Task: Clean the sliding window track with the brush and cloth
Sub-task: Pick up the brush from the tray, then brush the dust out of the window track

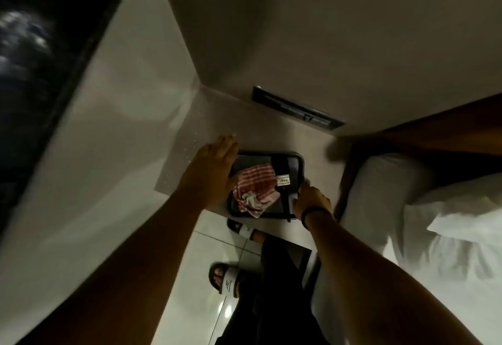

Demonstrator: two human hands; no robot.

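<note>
Dim light covers a pale speckled tabletop (206,116) set into a corner where 2 plain walls meet, with a dark window (32,54) running along the far left. Your left hand (214,165) lies flat with the fingers spread and extended, its palm side against the left rim of a dark tray (298,162) that sits near the tabletop's front edge. Your right hand (309,200), with a dark band on the wrist, is closed around the tray's front right corner, the fingers curled over the rim. Inside the tray, a crumpled red-and-white checked cloth (254,192) fills the left and middle part. Just right of it lies a dark brush (284,179) carrying a small pale label; its shape is hard to make out in the gloom. On the wall behind the tabletop's back edge you can see a dark rectangular slot (296,107). Past the right edge, white pillows (385,187) rest on a bed. Below the front edge, your feet in white slide sandals (228,279) stand on a glossy tiled floor (206,247).
</note>
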